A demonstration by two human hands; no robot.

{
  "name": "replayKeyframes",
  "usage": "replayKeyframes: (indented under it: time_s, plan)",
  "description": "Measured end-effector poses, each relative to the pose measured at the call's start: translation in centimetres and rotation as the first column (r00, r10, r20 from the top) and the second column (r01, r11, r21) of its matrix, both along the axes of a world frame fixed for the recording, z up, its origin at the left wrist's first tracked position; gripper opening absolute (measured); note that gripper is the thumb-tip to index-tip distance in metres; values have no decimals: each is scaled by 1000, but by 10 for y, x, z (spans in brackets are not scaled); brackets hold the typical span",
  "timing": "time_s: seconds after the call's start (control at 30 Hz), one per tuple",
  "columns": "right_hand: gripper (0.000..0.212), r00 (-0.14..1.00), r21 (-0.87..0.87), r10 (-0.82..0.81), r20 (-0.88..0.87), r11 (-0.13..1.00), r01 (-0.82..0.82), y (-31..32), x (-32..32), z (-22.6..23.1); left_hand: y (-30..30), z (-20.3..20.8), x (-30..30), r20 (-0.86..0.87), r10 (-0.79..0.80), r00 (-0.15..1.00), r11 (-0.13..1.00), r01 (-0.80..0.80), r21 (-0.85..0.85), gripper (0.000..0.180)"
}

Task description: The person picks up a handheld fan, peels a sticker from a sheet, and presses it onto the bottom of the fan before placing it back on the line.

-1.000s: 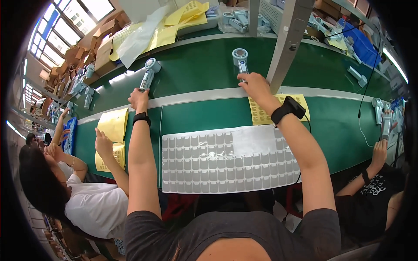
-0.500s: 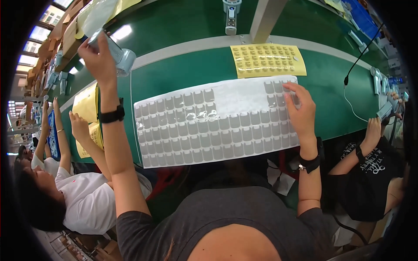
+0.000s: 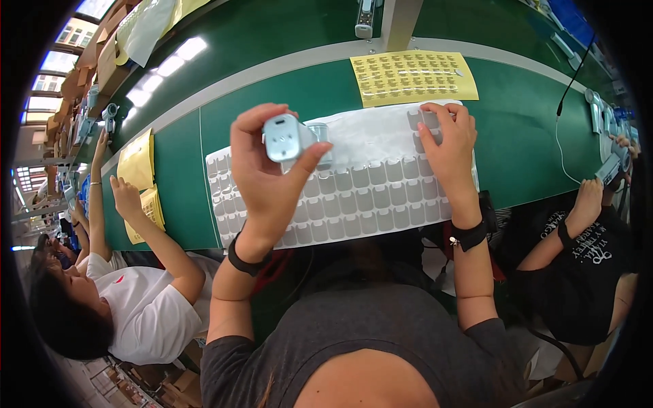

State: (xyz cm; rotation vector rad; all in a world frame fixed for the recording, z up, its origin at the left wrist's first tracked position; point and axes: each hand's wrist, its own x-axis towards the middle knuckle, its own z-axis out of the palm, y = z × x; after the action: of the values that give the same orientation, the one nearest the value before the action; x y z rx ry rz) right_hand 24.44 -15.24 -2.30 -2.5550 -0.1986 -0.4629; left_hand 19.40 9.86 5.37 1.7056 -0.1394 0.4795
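Observation:
My left hand [image 3: 265, 163] is closed around a light blue handheld device [image 3: 283, 138]. Its rounded-square end, with a small dark slot, faces up toward me, and a shiny rounded part shows beyond my thumb. The device is above a white sheet [image 3: 371, 139] that carries rows of grey rounded stickers [image 3: 343, 179]. At the sheet's far right corner, my right hand [image 3: 449, 136] touches the grey stickers with thumb and index finger apart. I see nothing lifted between those fingertips. A bare white stretch of backing lies between the hands.
Beyond the sheet lies a yellow sticker sheet [image 3: 415, 78] on the green table [image 3: 517, 136]. A metal post [image 3: 400, 27] rises behind it, near another device [image 3: 365, 20]. A black-and-white cable [image 3: 559, 129] hangs at right. Co-workers sit on both sides; yellow sheets [image 3: 136, 163] lie at left.
My left hand has brought the light blue device from the far left to above the sheet, turning its end toward me. My right hand has shifted slightly left and away from me along the stickers.

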Motion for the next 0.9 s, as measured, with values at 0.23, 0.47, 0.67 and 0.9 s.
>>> replayKeyframes:
  time_s: [0.23,0.47,0.67,0.9]
  plan:
    - [23,1000,37,6,-4,999,-6,-1,6,-1,-12,-11,-12,143,-70,987,990,52,129,58]
    - [22,1000,28,4,-6,1000,-4,3,3,1,-16,-15,-25,87,-50,995,988,37,151,59]
    - [23,1000,47,3,30,999,-5,2,2,-3,-14,-19,-31,220,-73,973,990,44,132,66]
    - [22,998,-14,3,62,1000,-2,-1,8,-15,-12,10,-60,237,43,971,991,-71,114,71]
